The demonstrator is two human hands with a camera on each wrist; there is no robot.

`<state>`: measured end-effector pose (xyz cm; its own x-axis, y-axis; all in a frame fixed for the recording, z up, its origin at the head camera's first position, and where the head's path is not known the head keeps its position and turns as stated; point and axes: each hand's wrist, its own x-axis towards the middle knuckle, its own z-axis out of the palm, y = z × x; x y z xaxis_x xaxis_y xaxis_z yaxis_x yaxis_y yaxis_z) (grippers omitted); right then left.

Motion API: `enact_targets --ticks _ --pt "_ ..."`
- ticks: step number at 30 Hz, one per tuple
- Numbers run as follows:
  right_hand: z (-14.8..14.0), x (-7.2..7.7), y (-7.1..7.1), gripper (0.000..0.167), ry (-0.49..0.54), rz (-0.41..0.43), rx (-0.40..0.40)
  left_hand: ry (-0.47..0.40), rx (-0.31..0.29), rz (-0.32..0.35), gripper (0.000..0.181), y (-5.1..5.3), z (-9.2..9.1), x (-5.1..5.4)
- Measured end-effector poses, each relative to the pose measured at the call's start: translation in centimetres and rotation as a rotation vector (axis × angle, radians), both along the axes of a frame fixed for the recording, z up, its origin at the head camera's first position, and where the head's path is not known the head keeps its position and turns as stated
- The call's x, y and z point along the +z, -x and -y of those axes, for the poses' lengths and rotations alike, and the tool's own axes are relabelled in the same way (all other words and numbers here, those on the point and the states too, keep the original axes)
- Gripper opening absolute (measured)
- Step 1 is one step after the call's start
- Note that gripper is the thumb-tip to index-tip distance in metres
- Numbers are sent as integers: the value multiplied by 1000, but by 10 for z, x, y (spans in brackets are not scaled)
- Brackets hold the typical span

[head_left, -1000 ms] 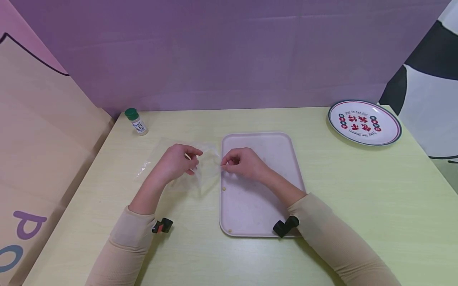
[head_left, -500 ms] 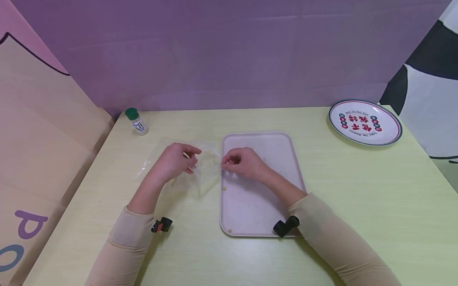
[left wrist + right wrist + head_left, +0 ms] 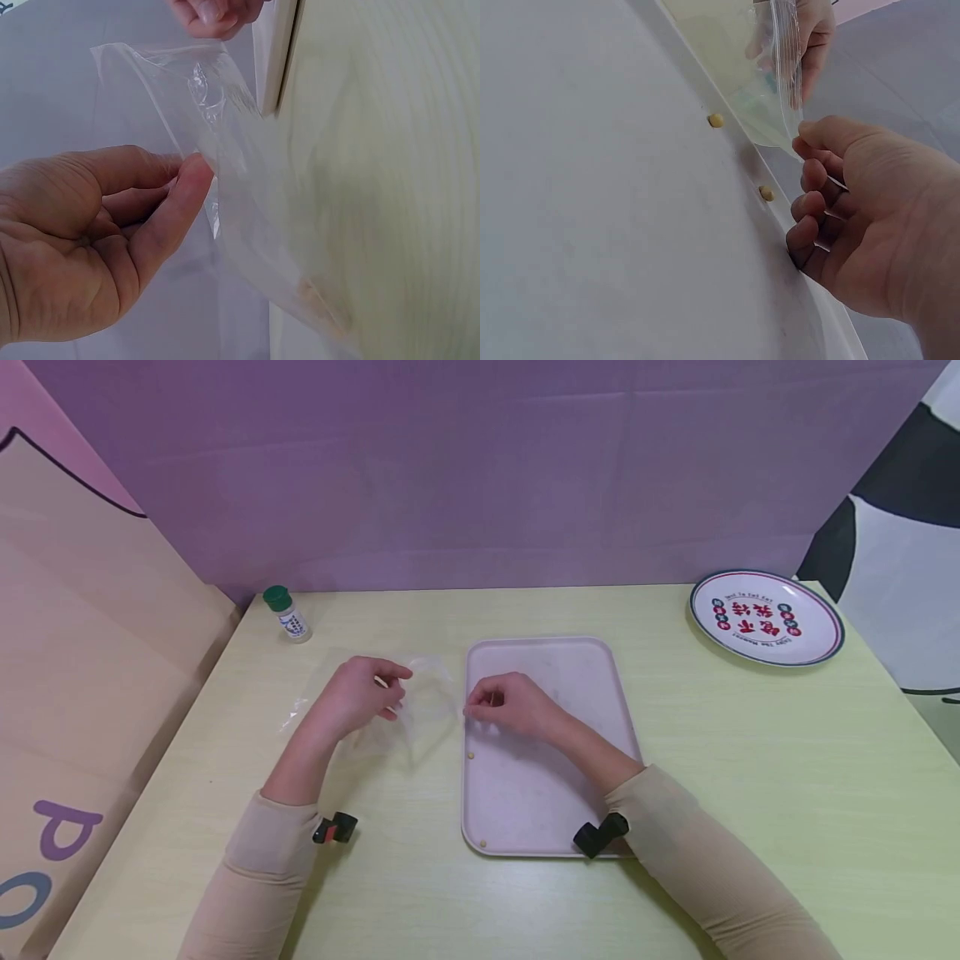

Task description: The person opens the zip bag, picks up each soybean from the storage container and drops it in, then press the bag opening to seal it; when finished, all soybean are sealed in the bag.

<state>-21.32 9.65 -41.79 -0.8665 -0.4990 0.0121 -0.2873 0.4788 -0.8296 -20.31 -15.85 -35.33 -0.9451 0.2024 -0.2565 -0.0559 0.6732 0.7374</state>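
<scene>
A clear plastic zip bag (image 3: 433,693) is stretched between the two hands, left of a pale tray (image 3: 555,810). The left hand (image 3: 354,695) pinches the bag's edge between thumb and fingertips, seen closely in the left wrist view, where the bag (image 3: 251,195) hangs partly spread. At the tray's left rim, the right hand (image 3: 519,703) pinches a corner by the ribbed zip strip; its other fingers curl loosely in the right wrist view. Below that hand, a small round yellow bean-like piece (image 3: 716,120) and another piece (image 3: 766,193) lie along the tray's edge. A blurred brownish patch (image 3: 322,304) shows through the bag's lower part.
A small green-capped bottle (image 3: 288,614) stands at the back left of the table (image 3: 750,827). An oval plate (image 3: 817,639) with red characters lies at the back right. A purple sheet (image 3: 480,477) rises behind the table's far edge.
My left hand has drifted slightly left and away from me, drawing the bag along with it. The right hand has stayed almost in place, and the gap between the hands is wider.
</scene>
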Motion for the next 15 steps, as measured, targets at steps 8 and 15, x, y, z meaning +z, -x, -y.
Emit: enact_targets --ticks 8,15 --pt "-1 -1 1 4 -33 70 129 -11 4 -5 34 1 5 1" --pt "-2 -1 0 3 -66 75 243 -16 0 -12 34 1 5 0"
